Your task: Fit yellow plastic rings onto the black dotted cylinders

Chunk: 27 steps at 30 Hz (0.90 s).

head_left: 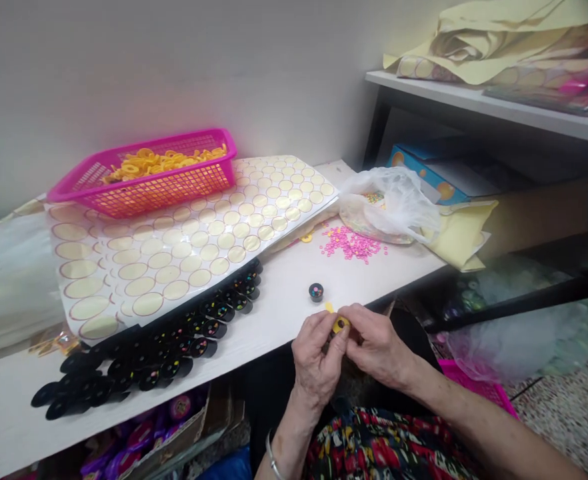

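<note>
Pinched yellow ring (pixel 341 324) between fingertips of left hand (pixel 318 355) and right hand (pixel 380 340); had thumb and fingers of both clamped on it. Saw dark spot at its middle; could not tell whether hole or fill. Held it near front edge of table (pixel 274 313), above lap. Noted bangle (pixel 273 457) on left wrist.

Just beyond fingers, found lone cup (pixel 316 292), black, upright on table, coloured bits in top. Farther back, saw pink beads (pixel 354 245) scattered loose, with second ring (pixel 307 238) to left of them, near sheets (pixel 199 250). Behind beads, logged clear bag (pixel 387 210), coloured bits inside.

To left, saw massed cups (pixel 170 368), black, many with coloured bits. Behind those, found same sheets stacked, printed with pale rounds; on top, basket (pixel 174 195), bright pink, heaped with yellow pieces (pixel 164 162).

To right, noted shelf (pixel 424 83) bearing yellow paper (pixel 519 19), blue box (pixel 421 175) beneath. Under table, at left, saw carton (pixel 194 430) of purple packets (pixel 141 437).
</note>
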{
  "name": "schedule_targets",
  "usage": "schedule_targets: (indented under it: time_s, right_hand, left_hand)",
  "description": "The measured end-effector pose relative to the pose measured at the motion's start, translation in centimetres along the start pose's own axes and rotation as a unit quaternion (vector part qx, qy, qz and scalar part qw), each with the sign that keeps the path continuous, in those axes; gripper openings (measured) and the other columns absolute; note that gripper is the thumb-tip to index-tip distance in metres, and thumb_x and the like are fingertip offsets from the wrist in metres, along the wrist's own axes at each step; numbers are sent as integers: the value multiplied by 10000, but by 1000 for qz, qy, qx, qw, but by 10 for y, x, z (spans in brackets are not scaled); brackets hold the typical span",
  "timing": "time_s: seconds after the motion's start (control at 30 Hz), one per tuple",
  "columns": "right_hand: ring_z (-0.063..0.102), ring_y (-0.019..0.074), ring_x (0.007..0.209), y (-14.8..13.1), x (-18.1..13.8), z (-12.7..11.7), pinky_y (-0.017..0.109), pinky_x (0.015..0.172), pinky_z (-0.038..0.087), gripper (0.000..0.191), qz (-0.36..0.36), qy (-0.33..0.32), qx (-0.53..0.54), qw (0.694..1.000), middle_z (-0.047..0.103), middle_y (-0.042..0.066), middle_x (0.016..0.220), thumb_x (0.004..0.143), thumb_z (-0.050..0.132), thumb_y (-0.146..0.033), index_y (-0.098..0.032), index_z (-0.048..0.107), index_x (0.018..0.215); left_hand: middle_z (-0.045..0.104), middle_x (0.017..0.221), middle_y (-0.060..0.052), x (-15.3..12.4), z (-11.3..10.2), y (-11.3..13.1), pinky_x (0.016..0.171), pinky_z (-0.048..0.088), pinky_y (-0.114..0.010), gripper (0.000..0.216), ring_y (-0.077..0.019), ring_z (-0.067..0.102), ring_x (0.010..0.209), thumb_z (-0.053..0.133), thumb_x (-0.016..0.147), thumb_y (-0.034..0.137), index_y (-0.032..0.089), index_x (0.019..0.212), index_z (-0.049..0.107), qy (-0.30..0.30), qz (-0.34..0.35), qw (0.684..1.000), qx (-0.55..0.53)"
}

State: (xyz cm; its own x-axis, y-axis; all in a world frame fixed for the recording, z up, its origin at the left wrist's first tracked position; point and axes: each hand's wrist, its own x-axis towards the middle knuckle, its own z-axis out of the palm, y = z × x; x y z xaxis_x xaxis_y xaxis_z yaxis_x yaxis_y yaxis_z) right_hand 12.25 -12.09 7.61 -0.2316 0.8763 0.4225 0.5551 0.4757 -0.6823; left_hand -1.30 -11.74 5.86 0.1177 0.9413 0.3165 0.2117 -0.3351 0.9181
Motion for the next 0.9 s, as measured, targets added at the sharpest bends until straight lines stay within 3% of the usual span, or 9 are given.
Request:
schedule_targets:
  time_s: [0.17, 0.3, 0.37, 0.43, 0.57, 0.73, 0.9]
  right_hand:
    - [551, 146, 772, 2, -11, -1, 270, 669, 484, 386, -22, 28, 87, 996, 566, 42, 846, 774, 455, -79, -212, 500, 1133]
    - [529, 198, 874, 1, -10, 0, 356, 756, 464, 317, -43, 46, -31, 998, 564, 98, 969, 801, 492, -142, -186, 537, 1112]
    - [521, 215, 875, 0, -7, 2, 380, 771, 447, 279, -60, 26, -75, 995, 584, 111, 969, 808, 494, -163, -164, 541, 1084]
    - [524, 209, 824, 1, 0, 6, 362, 736, 438, 230, -63, -2, -91, 994, 601, 98, 889, 819, 471, -163, -153, 548, 1035]
    - [516, 185, 774, 12, 22, 11, 313, 714, 408, 136, -24, -24, -100, 994, 586, 69, 806, 830, 473, -193, -162, 557, 932]
    - [491, 188, 831, 35, 52, 18, 287, 714, 372, 145, 21, -65, -178, 982, 572, 72, 897, 802, 548, -309, -177, 556, 863]
    - [480, 193, 848, 42, 64, 23, 285, 705, 342, 166, 22, -146, -252, 957, 573, 67, 899, 803, 542, -337, -175, 557, 837]
  left_hand:
    - [664, 910, -55, -9, 8, 15, 776, 470, -265, 256, -162, 589, 828, 642, 729, 265, 177, 968, 673, 2, -140, 984, -110]
    - [667, 737, -46, -5, 13, 18, 695, 461, -252, 218, -137, 575, 710, 633, 732, 316, 122, 801, 705, 26, -256, 921, -293]
    - [646, 658, -32, -1, 15, 18, 638, 448, -235, 217, -115, 550, 642, 672, 685, 328, 113, 712, 695, 68, -285, 890, -350]
    - [629, 627, -18, 4, 16, 15, 609, 433, -220, 223, -99, 531, 613, 709, 637, 331, 111, 665, 680, 100, -290, 878, -368]
    - [580, 555, 5, 16, 9, 0, 510, 377, -194, 317, -71, 485, 524, 669, 662, 421, 104, 653, 661, 127, -285, 899, -308]
    - [606, 612, 0, 33, -7, -27, 478, 366, -180, 295, -54, 481, 496, 680, 618, 385, 112, 727, 653, 231, -270, 909, -217]
    - [543, 518, 26, 44, -8, -42, 444, 345, -176, 295, -52, 451, 456, 672, 611, 361, 99, 746, 656, 205, -281, 917, -195]
